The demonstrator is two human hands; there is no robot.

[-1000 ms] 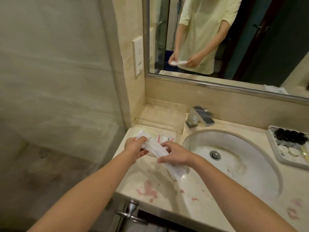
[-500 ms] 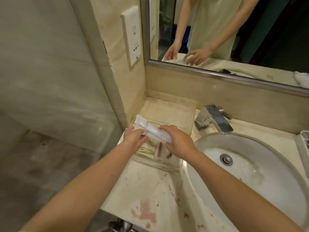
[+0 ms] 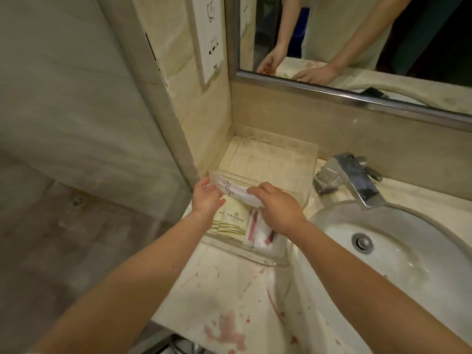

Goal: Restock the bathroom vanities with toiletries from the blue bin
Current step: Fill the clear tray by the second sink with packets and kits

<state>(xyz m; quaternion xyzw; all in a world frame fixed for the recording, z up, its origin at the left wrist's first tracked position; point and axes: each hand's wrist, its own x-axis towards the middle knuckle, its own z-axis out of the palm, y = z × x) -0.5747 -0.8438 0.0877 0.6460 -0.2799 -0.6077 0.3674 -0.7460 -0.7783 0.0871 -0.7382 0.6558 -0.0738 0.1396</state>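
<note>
A clear plastic tray (image 3: 275, 260) sits on the vanity counter in the corner left of the sink. Both hands hold a white wrapped toiletry packet (image 3: 233, 191) low over the tray's middle. My left hand (image 3: 207, 198) pinches its left end and my right hand (image 3: 277, 208) covers its right end. Under them in the tray lie cream sachets with green stripes (image 3: 232, 222) and clear packets holding pink items (image 3: 258, 232). The blue bin shows only as a blue patch in the mirror (image 3: 300, 29).
A chrome faucet (image 3: 357, 180) stands right of the tray behind the white basin (image 3: 398, 251). The marble counter (image 3: 224, 302) carries pink stains. A socket plate (image 3: 208, 37) is on the left wall, next to the mirror (image 3: 357, 47).
Both hands have carried the white packet away from the counter's front edge to the tray in the corner and lowered it. The view has closed in on the tray.
</note>
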